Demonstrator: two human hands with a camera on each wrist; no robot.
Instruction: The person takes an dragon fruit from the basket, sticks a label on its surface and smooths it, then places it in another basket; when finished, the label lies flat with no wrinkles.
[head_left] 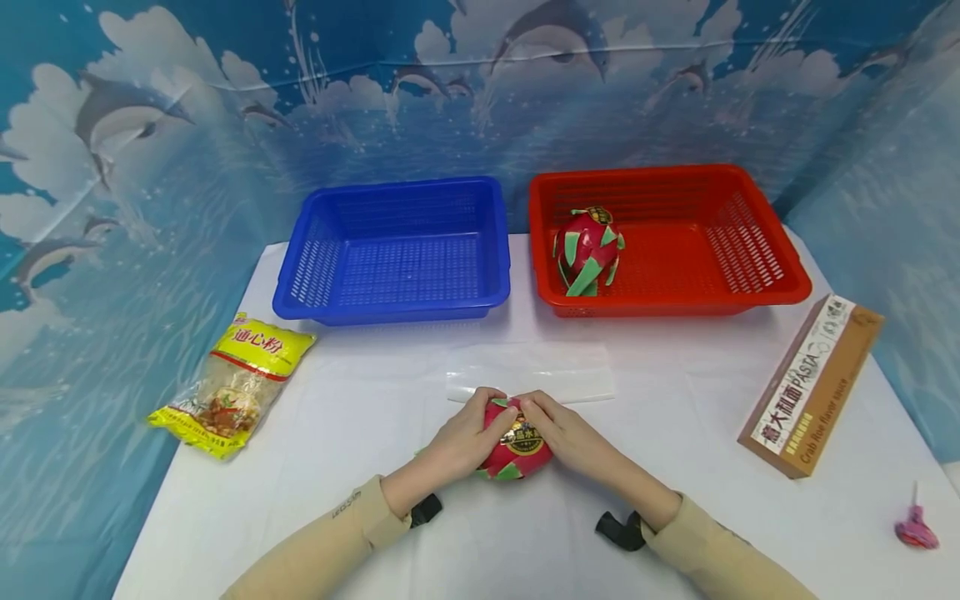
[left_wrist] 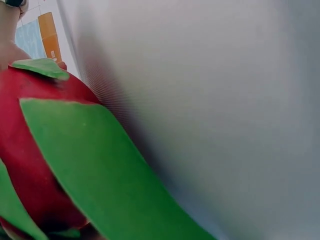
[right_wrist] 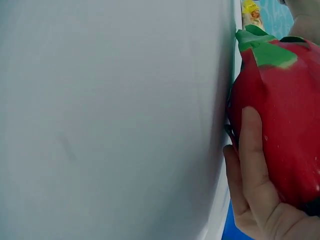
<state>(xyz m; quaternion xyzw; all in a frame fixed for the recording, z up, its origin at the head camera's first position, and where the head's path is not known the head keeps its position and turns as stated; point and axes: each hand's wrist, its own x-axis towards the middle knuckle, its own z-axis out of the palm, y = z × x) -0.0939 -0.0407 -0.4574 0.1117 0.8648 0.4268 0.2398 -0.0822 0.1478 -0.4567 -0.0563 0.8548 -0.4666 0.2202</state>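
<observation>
A red dragon fruit (head_left: 517,446) with green scales and a dark round label sits low over the white table in front of me. My left hand (head_left: 467,435) holds it from the left, thumb across its upper side. From the right, my right hand (head_left: 573,437) grips the same fruit. Up close in the left wrist view, a broad green scale (left_wrist: 95,150) covers much of the red skin. The right wrist view has fingers (right_wrist: 252,145) lying along the fruit's side. A flat clear plastic bag (head_left: 532,367) lies just beyond both hands.
Behind are a blue basket (head_left: 397,312) and a red basket (head_left: 675,304); another dragon fruit (head_left: 588,250) lies in the red one. A yellow-labelled pasta packet (head_left: 236,383) lies left. On the right are a pasta box (head_left: 813,387) and a pink-wrapped lollipop (head_left: 915,529).
</observation>
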